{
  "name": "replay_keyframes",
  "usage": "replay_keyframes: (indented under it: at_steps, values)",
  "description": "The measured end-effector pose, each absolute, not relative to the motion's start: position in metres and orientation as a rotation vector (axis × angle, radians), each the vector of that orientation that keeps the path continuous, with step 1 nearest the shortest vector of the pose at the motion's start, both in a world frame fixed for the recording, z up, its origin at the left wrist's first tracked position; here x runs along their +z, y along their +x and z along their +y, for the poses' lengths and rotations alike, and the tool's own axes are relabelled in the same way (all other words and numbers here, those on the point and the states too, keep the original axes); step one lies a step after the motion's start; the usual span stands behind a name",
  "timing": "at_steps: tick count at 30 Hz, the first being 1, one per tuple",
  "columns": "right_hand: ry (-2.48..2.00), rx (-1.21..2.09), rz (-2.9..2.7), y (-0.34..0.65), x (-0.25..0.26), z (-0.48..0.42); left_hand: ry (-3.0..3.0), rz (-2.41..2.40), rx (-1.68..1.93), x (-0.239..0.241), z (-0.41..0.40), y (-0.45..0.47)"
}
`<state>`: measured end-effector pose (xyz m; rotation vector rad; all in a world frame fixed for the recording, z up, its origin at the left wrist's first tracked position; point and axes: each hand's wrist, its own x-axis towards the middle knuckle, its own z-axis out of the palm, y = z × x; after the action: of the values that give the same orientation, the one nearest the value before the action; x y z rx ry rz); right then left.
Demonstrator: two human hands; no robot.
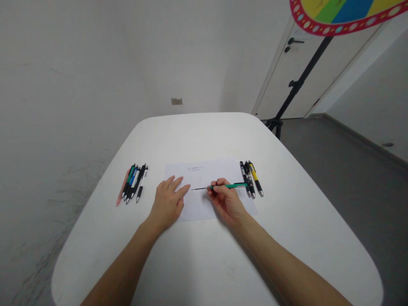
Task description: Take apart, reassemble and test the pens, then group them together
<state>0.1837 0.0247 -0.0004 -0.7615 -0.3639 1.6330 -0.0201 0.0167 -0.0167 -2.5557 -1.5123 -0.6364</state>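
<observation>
My right hand [225,200] is closed around a green pen [234,185], held level with its thin dark tip pointing left over a white sheet of paper [210,172]. My left hand [168,199] lies flat and open on the sheet's left part, fingers pointing toward the pen tip. A few faint lines of writing [195,168] sit near the sheet's top. The sheet rests on a white table [204,136].
Several pens [134,182] in pink, green, blue and black lie in a row left of the sheet. Three pens [251,178], black and yellow, lie right of it. A black stand [295,85] carrying a colourful wheel [344,17] stands beyond the table's right corner by a door.
</observation>
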Motion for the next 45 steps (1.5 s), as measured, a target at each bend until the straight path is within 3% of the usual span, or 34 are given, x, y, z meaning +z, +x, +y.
replay_keyframes:
  at_steps: [36,45]
  values:
    - [-0.773,1.641,-0.365,0.185,-0.002,0.025,-2.534,-1.625,-0.769,-0.023,0.021,-0.033]
    - [-0.767,1.679,-0.397,0.182,-0.001,0.023,-2.451,-1.401,-1.201,-0.001,0.013,-0.019]
